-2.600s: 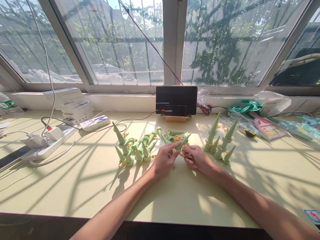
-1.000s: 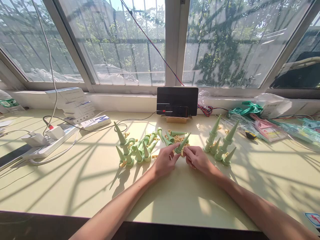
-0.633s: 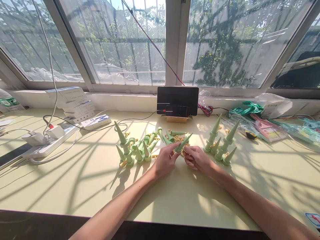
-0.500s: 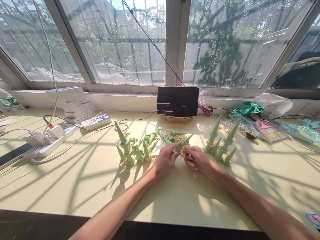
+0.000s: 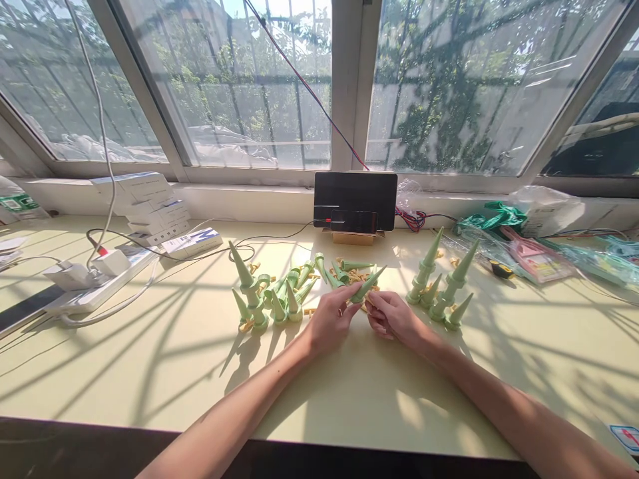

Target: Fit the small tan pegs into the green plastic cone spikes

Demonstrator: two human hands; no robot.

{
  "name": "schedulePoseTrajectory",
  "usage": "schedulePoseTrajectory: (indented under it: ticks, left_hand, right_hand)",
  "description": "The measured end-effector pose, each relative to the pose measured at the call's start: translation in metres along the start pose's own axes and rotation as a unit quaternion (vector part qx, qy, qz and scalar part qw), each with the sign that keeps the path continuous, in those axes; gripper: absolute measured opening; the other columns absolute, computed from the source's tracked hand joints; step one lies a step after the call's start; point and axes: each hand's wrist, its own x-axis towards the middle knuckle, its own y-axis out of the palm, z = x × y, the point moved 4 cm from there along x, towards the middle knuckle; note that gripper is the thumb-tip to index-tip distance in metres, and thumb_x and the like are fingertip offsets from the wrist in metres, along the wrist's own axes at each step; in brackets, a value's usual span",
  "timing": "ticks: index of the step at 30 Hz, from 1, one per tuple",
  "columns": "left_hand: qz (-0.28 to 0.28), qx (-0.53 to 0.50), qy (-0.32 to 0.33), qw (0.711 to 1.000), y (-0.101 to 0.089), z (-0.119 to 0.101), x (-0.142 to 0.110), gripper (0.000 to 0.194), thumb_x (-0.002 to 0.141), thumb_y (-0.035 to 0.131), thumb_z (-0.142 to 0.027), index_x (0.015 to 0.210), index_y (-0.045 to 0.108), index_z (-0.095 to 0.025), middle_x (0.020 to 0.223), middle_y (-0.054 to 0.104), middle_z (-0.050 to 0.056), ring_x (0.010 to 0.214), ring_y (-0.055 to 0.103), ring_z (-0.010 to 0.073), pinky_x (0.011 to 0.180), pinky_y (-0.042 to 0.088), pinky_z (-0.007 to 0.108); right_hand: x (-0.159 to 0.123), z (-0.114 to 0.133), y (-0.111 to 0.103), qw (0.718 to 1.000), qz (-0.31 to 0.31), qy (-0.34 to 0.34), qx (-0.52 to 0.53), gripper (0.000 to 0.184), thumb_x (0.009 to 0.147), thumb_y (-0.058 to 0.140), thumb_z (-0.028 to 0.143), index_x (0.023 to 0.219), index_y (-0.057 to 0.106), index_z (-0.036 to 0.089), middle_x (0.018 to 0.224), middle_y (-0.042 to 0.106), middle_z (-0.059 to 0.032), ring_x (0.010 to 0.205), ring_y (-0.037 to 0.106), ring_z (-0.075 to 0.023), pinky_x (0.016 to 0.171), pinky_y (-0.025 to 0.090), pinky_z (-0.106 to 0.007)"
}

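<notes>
My left hand (image 5: 332, 318) is closed around a pale green pointed cone (image 5: 368, 285), whose tip slants up to the right. Close beside it, my right hand (image 5: 392, 314) pinches what looks like a small yellow piece by the cone's base; the fingers partly hide it. Behind both hands lies a pile of loose green cones and yellow pieces (image 5: 354, 265). To the left, several green cones (image 5: 292, 306) stand or lean near a taller green spire assembly (image 5: 244, 279). Another spire assembly (image 5: 454, 283), with tall and short cones, stands right of my right hand.
A black tablet (image 5: 354, 189) with a phone (image 5: 355, 221) before it stands at the back. White boxes (image 5: 154, 209) and a power strip (image 5: 104, 283) with cables are on the left. Plastic bags (image 5: 536, 249) lie at the back right of the table (image 5: 359, 406).
Both hands stay almost in place around the cone, with only a very slight shift of the right fingers. Nothing else has visibly moved.
</notes>
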Motion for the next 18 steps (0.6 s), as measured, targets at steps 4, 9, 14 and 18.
schedulePoseTrajectory:
  ticks: [4, 9, 14, 18]
  left_hand:
    - [0.001, 0.024, -0.006, 1.000, -0.001, -0.001, 0.000, 0.045, 0.092, 0.056, -0.022, 0.137, 0.060, -0.018, 0.100, 0.071, 0.007, 0.060, 0.052, 0.0076, 0.058, 0.048, 0.020]
    - [-0.001, 0.032, -0.009, 0.999, -0.001, 0.000, 0.000, 0.046, 0.090, 0.057, -0.022, 0.135, 0.061, -0.017, 0.093, 0.072, 0.005, 0.056, 0.049, 0.0068, 0.056, 0.046, 0.020]
    - [-0.007, 0.007, -0.033, 0.999, -0.001, 0.003, 0.000, 0.045, 0.091, 0.057, -0.026, 0.134, 0.061, -0.014, 0.103, 0.073, 0.009, 0.059, 0.052, 0.0084, 0.056, 0.048, 0.022]
    - [-0.007, -0.007, -0.036, 0.999, -0.001, 0.000, 0.001, 0.045, 0.092, 0.055, -0.028, 0.134, 0.062, -0.013, 0.110, 0.073, 0.012, 0.068, 0.060, 0.0120, 0.060, 0.052, 0.023]
  right_hand:
    - [-0.001, 0.006, -0.001, 0.988, -0.052, -0.042, -0.141, 0.046, 0.094, 0.047, 0.060, 0.067, 0.045, 0.022, 0.043, 0.033, 0.0084, 0.034, 0.033, -0.0093, 0.035, 0.025, -0.023]
    - [-0.005, 0.011, -0.001, 0.964, -0.095, -0.085, -0.232, 0.044, 0.097, 0.044, 0.054, 0.066, 0.047, 0.023, 0.041, 0.039, 0.0062, 0.036, 0.037, -0.0111, 0.043, 0.033, -0.026]
    - [-0.002, 0.004, -0.001, 0.983, -0.073, -0.057, -0.160, 0.045, 0.095, 0.047, 0.057, 0.067, 0.046, 0.023, 0.042, 0.033, 0.0085, 0.033, 0.033, -0.0093, 0.037, 0.025, -0.024]
    - [-0.001, -0.001, 0.001, 1.000, -0.023, 0.000, -0.002, 0.047, 0.090, 0.055, 0.061, 0.067, 0.046, 0.021, 0.050, 0.024, 0.0099, 0.036, 0.034, -0.0082, 0.034, 0.022, -0.021]
